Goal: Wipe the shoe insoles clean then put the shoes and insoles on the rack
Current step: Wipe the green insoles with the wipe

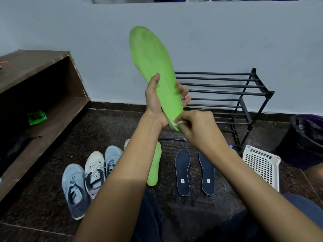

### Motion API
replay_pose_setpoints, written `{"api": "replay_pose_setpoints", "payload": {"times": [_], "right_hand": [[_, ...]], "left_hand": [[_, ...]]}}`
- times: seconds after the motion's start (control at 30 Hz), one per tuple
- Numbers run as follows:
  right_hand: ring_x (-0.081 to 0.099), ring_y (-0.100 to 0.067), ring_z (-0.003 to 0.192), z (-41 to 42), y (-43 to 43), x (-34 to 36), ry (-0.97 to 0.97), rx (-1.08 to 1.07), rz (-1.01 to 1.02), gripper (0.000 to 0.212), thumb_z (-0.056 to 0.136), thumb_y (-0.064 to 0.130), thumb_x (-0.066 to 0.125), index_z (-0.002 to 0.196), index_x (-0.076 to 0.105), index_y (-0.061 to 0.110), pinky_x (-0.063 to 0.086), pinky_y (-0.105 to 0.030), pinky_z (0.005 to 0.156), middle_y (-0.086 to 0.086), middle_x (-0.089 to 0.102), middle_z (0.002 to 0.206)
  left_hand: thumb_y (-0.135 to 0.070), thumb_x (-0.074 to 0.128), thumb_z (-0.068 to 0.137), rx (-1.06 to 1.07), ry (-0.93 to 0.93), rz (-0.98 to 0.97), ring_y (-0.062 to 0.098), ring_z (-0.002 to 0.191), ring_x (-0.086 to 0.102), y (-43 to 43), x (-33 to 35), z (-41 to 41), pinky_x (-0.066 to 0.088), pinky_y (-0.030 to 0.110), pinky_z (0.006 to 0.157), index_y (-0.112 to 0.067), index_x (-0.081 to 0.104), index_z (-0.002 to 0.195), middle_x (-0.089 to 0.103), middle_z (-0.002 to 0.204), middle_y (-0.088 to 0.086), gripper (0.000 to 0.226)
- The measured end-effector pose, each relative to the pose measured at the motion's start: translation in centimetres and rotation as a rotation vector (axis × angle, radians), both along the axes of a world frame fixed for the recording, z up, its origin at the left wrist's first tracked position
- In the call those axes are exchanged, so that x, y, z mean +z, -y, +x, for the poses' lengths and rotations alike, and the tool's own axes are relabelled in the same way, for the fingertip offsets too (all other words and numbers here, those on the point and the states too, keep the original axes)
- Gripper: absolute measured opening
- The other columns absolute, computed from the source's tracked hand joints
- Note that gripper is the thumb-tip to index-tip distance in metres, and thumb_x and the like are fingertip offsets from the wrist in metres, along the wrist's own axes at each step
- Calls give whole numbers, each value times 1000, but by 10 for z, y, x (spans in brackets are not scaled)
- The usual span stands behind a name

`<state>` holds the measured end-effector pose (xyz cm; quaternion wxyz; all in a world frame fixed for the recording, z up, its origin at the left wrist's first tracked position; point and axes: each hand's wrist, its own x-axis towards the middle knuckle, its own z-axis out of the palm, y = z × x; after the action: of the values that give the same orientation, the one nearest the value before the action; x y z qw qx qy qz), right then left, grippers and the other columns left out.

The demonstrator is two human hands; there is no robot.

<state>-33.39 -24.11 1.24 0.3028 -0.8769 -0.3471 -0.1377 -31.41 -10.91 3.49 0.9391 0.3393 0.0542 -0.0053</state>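
Note:
My left hand holds a green insole upright in front of the wall, thumb on its near face and fingers behind. My right hand pinches a small white wipe against the insole's lower end. A second green insole lies on the dark floor, partly hidden by my left forearm. Two navy insoles lie side by side to its right. Light blue and white sneakers stand on the floor at the left. The black metal rack stands against the wall.
A white plastic basket lies right of the navy insoles, with a black-lined bin beyond it. A brown wooden shelf at the left holds a green packet and a dark cloth item.

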Motion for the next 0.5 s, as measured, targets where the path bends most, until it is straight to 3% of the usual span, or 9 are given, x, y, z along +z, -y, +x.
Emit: {"api": "replay_pose_setpoints", "payload": {"times": [0.07, 0.17, 0.27, 0.4, 0.5], "right_hand": [[64, -18, 76, -6, 0, 3, -90, 12, 8, 15, 85, 11, 63, 91, 74, 16, 50, -28, 73, -2, 72, 80], [55, 2, 56, -10, -1, 8, -219, 53, 161, 11, 82, 11, 67, 86, 76, 17, 37, -7, 57, 14, 61, 62], [57, 2, 55, -11, -3, 4, -234, 51, 305, 9, 80, 9, 70, 81, 76, 17, 38, -7, 55, 19, 58, 56], [61, -10, 68, -4, -8, 1, 39, 6, 373, 11, 78, 5, 67, 85, 74, 11, 45, -15, 65, -2, 70, 72], [64, -17, 67, 6, -8, 2, 158, -51, 392, 14, 74, 1, 65, 84, 73, 7, 45, -19, 68, -7, 70, 75]], "left_hand": [[-59, 39, 89, 13, 4, 14, 18, 67, 64, -3, -1, 0, 50, 35, 80, -10, 58, 83, 60, 68, 1, 53], [-60, 39, 88, 19, -1, 4, 17, 66, 63, -3, -1, 1, 51, 35, 79, -10, 57, 84, 59, 69, 1, 53], [-61, 41, 87, -7, -22, 14, 17, 64, 62, 0, -1, 0, 50, 34, 75, -10, 57, 81, 58, 70, 1, 54], [-58, 48, 86, -58, -72, -33, 21, 62, 62, 17, -4, -1, 45, 33, 81, -6, 60, 76, 58, 69, 6, 54], [-57, 48, 88, -104, -63, 16, 20, 71, 65, 27, -7, -1, 53, 28, 73, -4, 59, 83, 63, 73, 8, 54]]}}
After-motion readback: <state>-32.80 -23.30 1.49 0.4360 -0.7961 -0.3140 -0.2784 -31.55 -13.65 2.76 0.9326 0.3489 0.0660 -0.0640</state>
